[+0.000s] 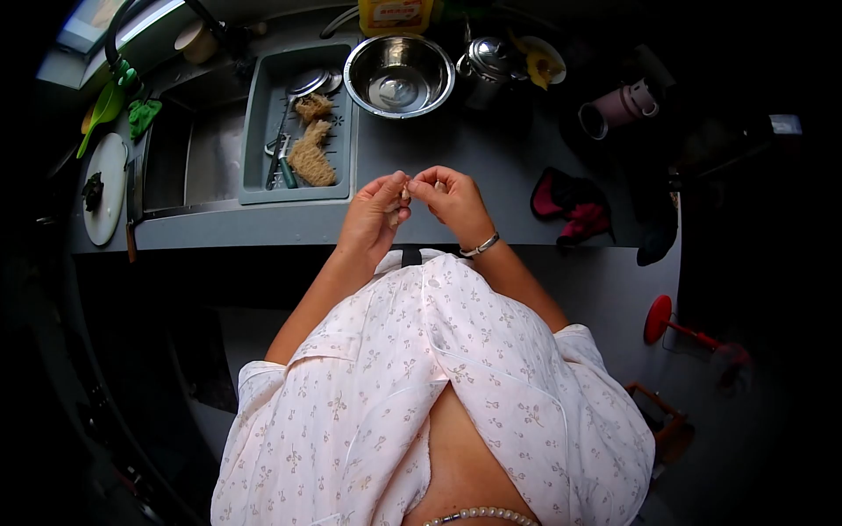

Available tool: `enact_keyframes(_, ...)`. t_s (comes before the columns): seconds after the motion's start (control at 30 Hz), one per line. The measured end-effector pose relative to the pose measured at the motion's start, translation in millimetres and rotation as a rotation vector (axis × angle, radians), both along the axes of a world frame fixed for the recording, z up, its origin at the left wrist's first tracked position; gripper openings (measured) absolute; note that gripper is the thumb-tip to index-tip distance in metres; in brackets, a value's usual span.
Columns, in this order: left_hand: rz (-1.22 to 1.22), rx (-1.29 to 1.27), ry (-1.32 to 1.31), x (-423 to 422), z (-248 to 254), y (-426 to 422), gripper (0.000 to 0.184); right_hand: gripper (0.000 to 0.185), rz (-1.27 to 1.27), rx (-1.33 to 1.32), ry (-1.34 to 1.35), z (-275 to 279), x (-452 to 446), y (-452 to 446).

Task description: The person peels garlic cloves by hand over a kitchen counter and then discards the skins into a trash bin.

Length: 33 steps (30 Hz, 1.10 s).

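Note:
Both hands meet in front of my body, just above the counter's front edge. In the curled fingers of my left hand (373, 213) are several small whitish garlic cloves (394, 216). My right hand (456, 202), with a bracelet at the wrist, pinches at the tip of the left fingers, where a small pale piece shows. Another bit of white peeks out between the right fingers. Exactly what the right fingertips grip is too small to make out. Beyond my hands on the counter stands a shiny steel bowl (399, 77).
To the left, a grey drain tray (349, 145) holds scouring pads (312, 156), a peeler and lids beside the sink (210, 145). A knife (132, 219) lies near a white board (107, 197). At right are a dark red cloth (574, 206) and a pink flask (618, 110).

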<state>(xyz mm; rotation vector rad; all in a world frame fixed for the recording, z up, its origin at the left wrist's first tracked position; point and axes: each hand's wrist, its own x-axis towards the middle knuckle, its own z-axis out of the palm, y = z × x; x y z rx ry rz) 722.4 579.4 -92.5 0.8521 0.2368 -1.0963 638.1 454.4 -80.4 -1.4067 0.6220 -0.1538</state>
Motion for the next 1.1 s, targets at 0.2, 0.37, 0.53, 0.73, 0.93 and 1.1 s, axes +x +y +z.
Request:
enact_keyframes(0.2,-0.010,0.066,-0.071,-2.9,14.4,-6.0,0.011,0.018,-0.085,0.200,0.022,-5.3,-0.9,-6.4)
enact_keyframes(0.37,0.040,0.047,-0.182,-2.0,-2.9,-2.4,0.011,0.017,-0.095,0.306,-0.004,-9.0,1.6,-5.6)
enact_keyframes(0.53,0.028,0.052,-0.208,4.2,-6.5,2.3,0.014,0.018,-0.022,0.134,-0.036,-7.7,3.2,-7.1)
enact_keyframes(0.73,0.075,0.057,-0.246,4.2,-7.0,6.0,0.014,0.016,0.046,-0.285,-0.002,-8.5,3.4,-4.1)
enact_keyframes(0.93,0.058,0.025,-0.278,2.7,-7.1,9.1,0.014,0.015,-0.058,-0.150,-0.011,-9.6,2.4,1.4)
enact_keyframes(1.1,0.057,0.043,-0.284,4.5,-7.9,10.1,0.014,0.016,-0.017,-0.093,0.002,-14.9,0.7,-4.5)
